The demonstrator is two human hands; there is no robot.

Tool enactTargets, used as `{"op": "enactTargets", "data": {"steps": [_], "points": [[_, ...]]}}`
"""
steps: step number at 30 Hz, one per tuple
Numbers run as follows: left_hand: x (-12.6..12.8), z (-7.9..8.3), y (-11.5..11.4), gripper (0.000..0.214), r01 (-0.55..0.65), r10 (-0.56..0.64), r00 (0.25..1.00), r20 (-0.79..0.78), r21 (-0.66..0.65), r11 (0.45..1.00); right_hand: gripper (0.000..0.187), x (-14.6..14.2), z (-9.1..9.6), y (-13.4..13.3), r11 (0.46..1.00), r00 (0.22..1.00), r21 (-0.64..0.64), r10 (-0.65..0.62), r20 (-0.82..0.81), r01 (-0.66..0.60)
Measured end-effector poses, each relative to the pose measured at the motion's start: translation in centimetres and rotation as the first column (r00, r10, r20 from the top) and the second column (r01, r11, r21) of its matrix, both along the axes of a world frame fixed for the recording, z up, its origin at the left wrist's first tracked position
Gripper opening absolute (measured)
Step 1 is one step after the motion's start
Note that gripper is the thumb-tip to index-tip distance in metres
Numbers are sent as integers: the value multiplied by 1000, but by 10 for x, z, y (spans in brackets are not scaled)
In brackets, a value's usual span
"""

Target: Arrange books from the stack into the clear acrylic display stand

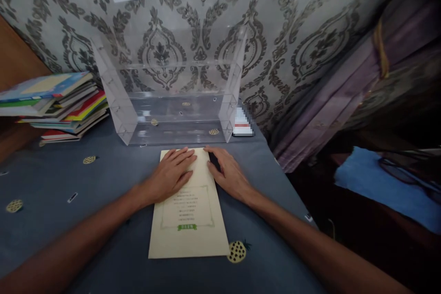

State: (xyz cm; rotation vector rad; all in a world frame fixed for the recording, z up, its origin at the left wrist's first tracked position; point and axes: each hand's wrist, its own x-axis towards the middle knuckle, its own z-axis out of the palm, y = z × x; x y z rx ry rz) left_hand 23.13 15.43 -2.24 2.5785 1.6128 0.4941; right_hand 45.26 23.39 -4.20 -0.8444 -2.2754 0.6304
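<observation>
A cream-coloured book (188, 243) lies flat on the dark blue cloth, its green-bordered printed panel upside down to me. My left hand (174, 172) rests flat on the upper left of the book, fingers stretched out and pointing right. At the book's upper right edge is my right hand (229, 172), fingers extended and thumb apart; its fingertips touch or nearly touch the edge, and it holds nothing. Just beyond the book stands a clear plastic tiered rack (179, 131) with transparent shelves and side panels.
A leaning stack of books (69, 105) stands left of the rack. To its right lies a phone-like item (243, 124), partly blurred out. Past the table's right edge are a purple curtain (320, 96) and a blue cloth (372, 179) with glasses (399, 172). Patterned wall behind.
</observation>
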Motion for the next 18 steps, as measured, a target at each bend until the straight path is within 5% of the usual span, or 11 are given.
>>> {"op": "enactTargets", "data": {"steps": [18], "points": [[12,15,-9,42,127,-127,992,2,-14,992,39,-4,2,-3,997,999,69,-22,38,19]]}}
